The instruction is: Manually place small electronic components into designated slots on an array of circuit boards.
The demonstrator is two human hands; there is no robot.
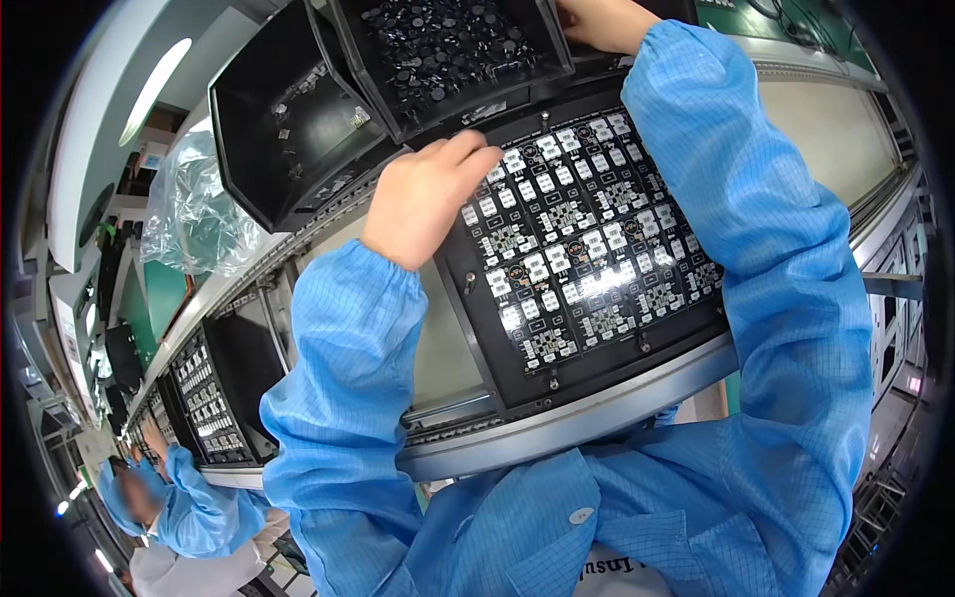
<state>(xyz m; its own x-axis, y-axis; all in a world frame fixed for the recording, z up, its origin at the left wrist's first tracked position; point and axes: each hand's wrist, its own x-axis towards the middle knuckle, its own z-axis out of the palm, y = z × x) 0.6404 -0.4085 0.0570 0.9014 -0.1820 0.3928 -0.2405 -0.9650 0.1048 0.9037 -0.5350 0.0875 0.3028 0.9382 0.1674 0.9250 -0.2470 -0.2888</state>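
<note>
A panel of black circuit boards (577, 279) with many white components lies in a black carrier frame (481, 328) in front of me. My left hand (428, 194) is at the panel's far left corner. Its fingers are bent and pressed together, and their tips hide whatever they may hold. Up at the far right, my right hand (612, 22) reaches beside the right wall of a black bin (393, 109) of small dark round parts (438, 50). Its fingertips are hidden there, so its grip does not show.
Left of that bin stands another black bin (244, 149) with a few small parts. A clear plastic bag (194, 214) lies further left. The carrier rests on a conveyor with a metal rail (577, 398). Down the line at left, a person in blue (209, 507) works at another panel (209, 403).
</note>
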